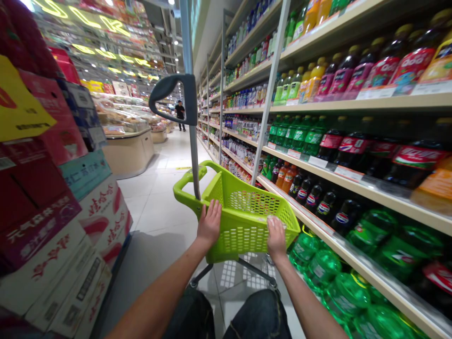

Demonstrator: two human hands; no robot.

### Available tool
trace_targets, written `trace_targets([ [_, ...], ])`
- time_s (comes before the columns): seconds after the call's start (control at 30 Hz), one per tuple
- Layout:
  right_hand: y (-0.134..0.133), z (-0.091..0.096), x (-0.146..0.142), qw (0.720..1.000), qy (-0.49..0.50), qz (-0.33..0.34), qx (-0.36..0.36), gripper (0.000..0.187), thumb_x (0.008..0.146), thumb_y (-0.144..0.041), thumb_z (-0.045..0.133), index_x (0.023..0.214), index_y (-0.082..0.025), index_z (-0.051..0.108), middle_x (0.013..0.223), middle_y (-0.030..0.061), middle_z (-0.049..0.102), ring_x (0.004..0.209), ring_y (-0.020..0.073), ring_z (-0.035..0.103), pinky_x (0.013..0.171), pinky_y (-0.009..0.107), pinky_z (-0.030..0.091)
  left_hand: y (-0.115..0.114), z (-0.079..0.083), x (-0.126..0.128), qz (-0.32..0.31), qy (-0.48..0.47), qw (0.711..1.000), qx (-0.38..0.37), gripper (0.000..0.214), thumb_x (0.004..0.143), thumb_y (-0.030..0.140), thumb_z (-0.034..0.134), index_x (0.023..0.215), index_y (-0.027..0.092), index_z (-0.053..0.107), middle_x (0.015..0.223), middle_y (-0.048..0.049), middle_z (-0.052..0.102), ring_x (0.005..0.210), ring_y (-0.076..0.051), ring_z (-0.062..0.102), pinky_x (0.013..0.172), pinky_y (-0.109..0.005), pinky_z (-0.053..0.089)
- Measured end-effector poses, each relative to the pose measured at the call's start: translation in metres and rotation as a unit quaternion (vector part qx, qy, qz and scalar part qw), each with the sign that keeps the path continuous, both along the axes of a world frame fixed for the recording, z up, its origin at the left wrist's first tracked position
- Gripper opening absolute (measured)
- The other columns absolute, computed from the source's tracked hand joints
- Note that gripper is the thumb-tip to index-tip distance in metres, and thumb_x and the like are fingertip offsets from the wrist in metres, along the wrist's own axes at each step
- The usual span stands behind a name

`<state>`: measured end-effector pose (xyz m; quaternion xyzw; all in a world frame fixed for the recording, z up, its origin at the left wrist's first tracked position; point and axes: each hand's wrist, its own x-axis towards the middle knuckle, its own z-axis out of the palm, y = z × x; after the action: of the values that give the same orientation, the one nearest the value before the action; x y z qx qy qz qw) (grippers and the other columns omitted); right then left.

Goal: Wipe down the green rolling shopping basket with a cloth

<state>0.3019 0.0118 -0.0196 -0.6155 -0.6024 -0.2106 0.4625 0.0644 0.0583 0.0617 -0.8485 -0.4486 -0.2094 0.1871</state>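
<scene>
A lime-green shopping cart [243, 238] with a perforated basket stands in front of my knees; no goods show in the visible part of the basket. Its grey pole rises to a dark grey looped handle [192, 99]. My left hand [211, 220] rests against the basket's near side beside the pole, fingers stretched out and lying flat. Farther right, my right hand [276, 236] is closed over the near rim, fingers bent across it and the thumb side partly hidden.
Shelves of soda bottles [314, 134] line the right side, with large green bottles [348, 292] at floor level. Stacked drink cartons [102, 212] stand close on the left. A tiled aisle [158, 207] runs ahead past a food counter [129, 150] to a person in dark clothes [180, 113].
</scene>
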Motion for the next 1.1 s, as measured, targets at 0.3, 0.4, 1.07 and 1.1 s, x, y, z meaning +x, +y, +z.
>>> trace_targets([
  [0.3, 0.006, 0.002, -0.016, 0.996, -0.046, 0.062, -0.034, 0.051, 0.080, -0.005, 0.024, 0.124, -0.016, 0.047, 0.129, 0.0104, 0.046, 0.129, 0.0211, 0.027, 0.104, 0.046, 0.028, 0.001, -0.009, 0.006, -0.063, 0.036, 0.997, -0.001, 0.054, 0.077, 0.008, 0.031, 0.130, 0.015, 0.036, 0.137, -0.0072, 0.037, 0.130, -0.021, 0.026, 0.106, -0.047, 0.018],
  [0.4, -0.008, -0.006, 0.029, 0.999, -0.005, -0.033, -0.011, 0.047, 0.081, -0.007, 0.025, 0.119, -0.013, 0.051, 0.123, 0.0141, 0.051, 0.126, 0.0242, 0.031, 0.101, 0.053, 0.029, 0.000, -0.010, 0.008, -0.048, 0.034, 0.998, -0.016, 0.055, 0.076, 0.010, 0.032, 0.130, 0.012, 0.036, 0.138, -0.0103, 0.035, 0.131, -0.023, 0.024, 0.106, -0.049, 0.016],
  [1.07, 0.020, -0.005, -0.001, 0.994, -0.095, 0.031, -0.048, 0.047, 0.076, -0.005, 0.026, 0.112, -0.008, 0.057, 0.119, 0.0138, 0.055, 0.120, 0.0212, 0.039, 0.097, 0.042, 0.037, -0.007, 0.001, 0.028, -0.078, 0.057, 0.981, -0.169, 0.066, 0.068, 0.019, 0.040, 0.132, 0.003, 0.028, 0.142, -0.0134, 0.027, 0.133, -0.024, 0.015, 0.108, -0.047, 0.006],
  [1.1, 0.018, -0.002, -0.002, 0.992, -0.101, 0.053, -0.060, 0.048, 0.075, -0.005, 0.027, 0.112, -0.010, 0.056, 0.119, 0.0122, 0.055, 0.119, 0.0206, 0.041, 0.097, 0.041, 0.037, -0.008, 0.002, 0.026, -0.081, 0.058, 0.979, -0.176, 0.067, 0.068, 0.019, 0.041, 0.132, 0.003, 0.028, 0.142, -0.0135, 0.026, 0.133, -0.024, 0.015, 0.108, -0.046, 0.006],
])
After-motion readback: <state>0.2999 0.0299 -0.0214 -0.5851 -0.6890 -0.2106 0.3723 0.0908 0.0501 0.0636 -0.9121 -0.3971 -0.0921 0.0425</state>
